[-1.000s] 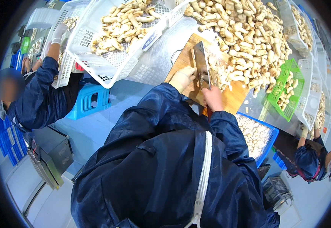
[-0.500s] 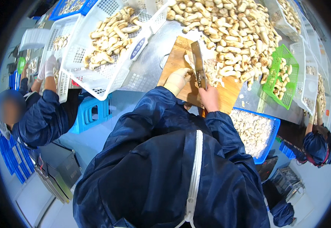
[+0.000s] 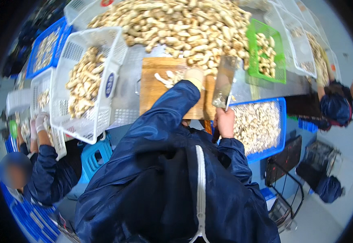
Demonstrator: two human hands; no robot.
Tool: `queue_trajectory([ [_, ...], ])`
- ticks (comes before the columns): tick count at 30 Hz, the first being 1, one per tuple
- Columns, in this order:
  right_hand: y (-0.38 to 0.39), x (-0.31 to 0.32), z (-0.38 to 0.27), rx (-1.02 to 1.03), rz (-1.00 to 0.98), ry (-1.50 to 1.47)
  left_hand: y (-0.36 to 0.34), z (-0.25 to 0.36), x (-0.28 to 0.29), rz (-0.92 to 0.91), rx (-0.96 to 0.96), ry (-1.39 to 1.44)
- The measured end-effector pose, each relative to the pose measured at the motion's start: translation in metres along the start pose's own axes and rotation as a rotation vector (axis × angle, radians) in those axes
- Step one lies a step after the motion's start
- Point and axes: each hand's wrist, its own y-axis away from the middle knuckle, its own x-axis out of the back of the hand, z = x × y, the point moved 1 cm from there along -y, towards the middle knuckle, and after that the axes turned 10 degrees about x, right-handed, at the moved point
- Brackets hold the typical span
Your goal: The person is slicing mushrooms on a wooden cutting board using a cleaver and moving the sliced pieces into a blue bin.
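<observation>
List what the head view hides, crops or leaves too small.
All in the head view:
Left hand: fingertips hidden beyond its own back; its grip is unclear.
Cleaver: handle mostly covered by the right hand.
Mushroom pile: far end cut off by the top picture edge.
Cutting board: near edge partly behind the left sleeve.
Chopped pieces in the blue tray: too small to count.

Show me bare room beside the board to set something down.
The table is mostly bare between the white basket and the board, and between the green basket and blue tray. The board's left side is bare. Crowded: the mushroom pile behind; the board's middle and right, under left hand and cleaver.
</observation>
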Motion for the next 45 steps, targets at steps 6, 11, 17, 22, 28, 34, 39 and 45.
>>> queue_trajectory([
  [6, 0.001, 0.012, 0.020, -0.004, -0.013, 0.006, 0.008, -0.016, 0.068, -0.400, 0.214, 0.499],
  [11, 0.003, -0.020, 0.018, -0.061, -0.273, -0.023, 0.054, -0.114, 0.089, -0.682, 0.433, 1.430],
  [17, 0.003, -0.073, 0.056, -0.121, -0.691, 0.248, 0.128, -0.192, 0.084, -0.488, 0.625, 1.208],
  [22, -0.011, -0.074, 0.041, 0.178, -0.556, 0.514, 0.144, -0.177, 0.063, -0.118, 0.505, 0.585],
  [28, -0.008, -0.068, 0.038, 0.205, -0.649, 0.538, 0.132, -0.145, 0.027, -0.055, 0.481, 0.113],
  [34, 0.007, -0.062, 0.028, -0.013, -0.689, 0.408, 0.131, -0.145, 0.014, -0.049, 0.448, -0.015],
  [39, 0.006, -0.073, 0.036, 0.005, -0.738, 0.473, 0.127, -0.142, 0.022, -0.141, 0.440, -0.091],
  [45, -0.013, -0.117, 0.031, 0.005, -0.630, 0.525, 0.137, -0.139, 0.034, -0.155, 0.499, 0.140],
])
